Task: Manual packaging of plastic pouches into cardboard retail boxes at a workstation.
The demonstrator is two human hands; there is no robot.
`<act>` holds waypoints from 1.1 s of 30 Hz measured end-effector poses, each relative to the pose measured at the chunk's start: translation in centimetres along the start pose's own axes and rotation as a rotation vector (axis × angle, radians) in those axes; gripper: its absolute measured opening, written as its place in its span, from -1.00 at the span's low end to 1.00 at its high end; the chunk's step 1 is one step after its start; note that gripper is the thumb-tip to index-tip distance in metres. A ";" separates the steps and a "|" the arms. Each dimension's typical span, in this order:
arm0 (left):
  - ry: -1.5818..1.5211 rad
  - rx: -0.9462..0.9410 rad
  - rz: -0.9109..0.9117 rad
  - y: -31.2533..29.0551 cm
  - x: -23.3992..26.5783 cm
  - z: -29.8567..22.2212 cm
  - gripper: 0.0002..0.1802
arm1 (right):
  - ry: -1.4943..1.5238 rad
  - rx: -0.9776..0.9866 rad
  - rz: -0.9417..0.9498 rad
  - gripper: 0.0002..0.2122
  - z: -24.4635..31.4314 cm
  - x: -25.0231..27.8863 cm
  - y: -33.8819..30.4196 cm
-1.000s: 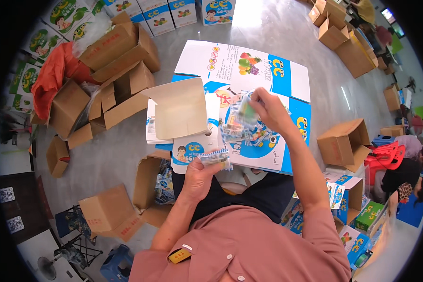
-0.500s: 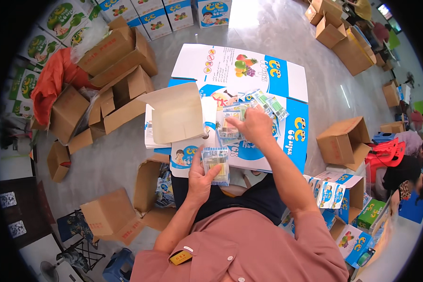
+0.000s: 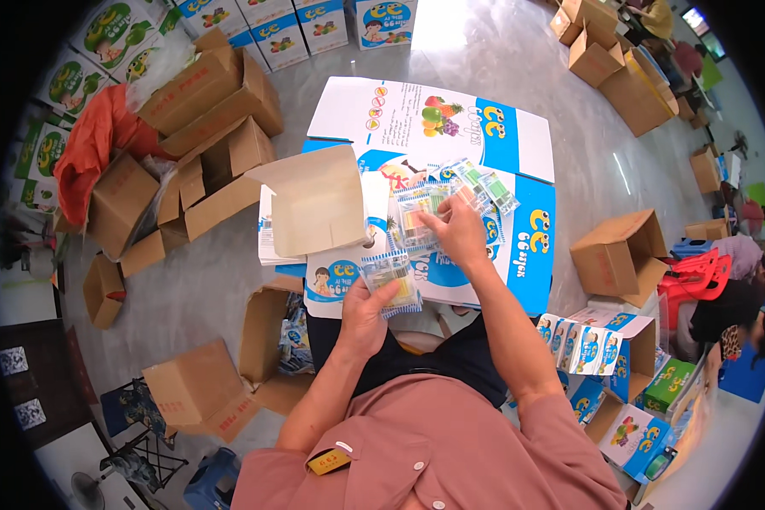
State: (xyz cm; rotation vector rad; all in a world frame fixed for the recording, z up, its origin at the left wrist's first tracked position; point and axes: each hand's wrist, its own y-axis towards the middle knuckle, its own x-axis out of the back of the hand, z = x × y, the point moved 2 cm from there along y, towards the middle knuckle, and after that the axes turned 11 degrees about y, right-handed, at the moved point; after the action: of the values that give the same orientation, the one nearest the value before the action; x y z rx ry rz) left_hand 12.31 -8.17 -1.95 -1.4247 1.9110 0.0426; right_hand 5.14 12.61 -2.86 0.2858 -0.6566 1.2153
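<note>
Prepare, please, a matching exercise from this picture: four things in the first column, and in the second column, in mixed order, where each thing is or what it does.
Column one
1. left hand
2. right hand
3. small yellow item
4. red sheet

Column two
A. on the chest of the pink shirt
B. at the group of packets on the printed box
C. upper left, against open brown boxes
D. holds at least one clear packet

Right pairs: 1-D, 2-B, 3-A, 4-C

A printed carton (image 3: pixel 527 208) bears small clear packets (image 3: pixel 410 224) and pale cardboard (image 3: pixel 314 204).
</note>
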 end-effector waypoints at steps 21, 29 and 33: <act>-0.079 -0.008 0.048 0.0 -0.7 0.4 -0.63 | 0.110 0.185 0.004 -0.82 -0.8 1.0 -4.0; 0.035 -0.080 0.046 -0.2 0.2 1.9 -0.58 | 0.561 0.015 0.463 -0.77 1.8 2.9 -7.5; 0.068 -0.158 -0.070 -0.5 -0.5 0.5 -0.60 | -0.043 0.027 -0.032 -0.64 0.4 0.7 -1.3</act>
State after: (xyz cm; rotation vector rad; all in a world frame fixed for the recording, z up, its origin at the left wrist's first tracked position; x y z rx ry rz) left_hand 13.10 -7.76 -1.88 -1.6156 1.9471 0.1154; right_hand 6.33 12.46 -1.93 0.3448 -0.6704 1.1905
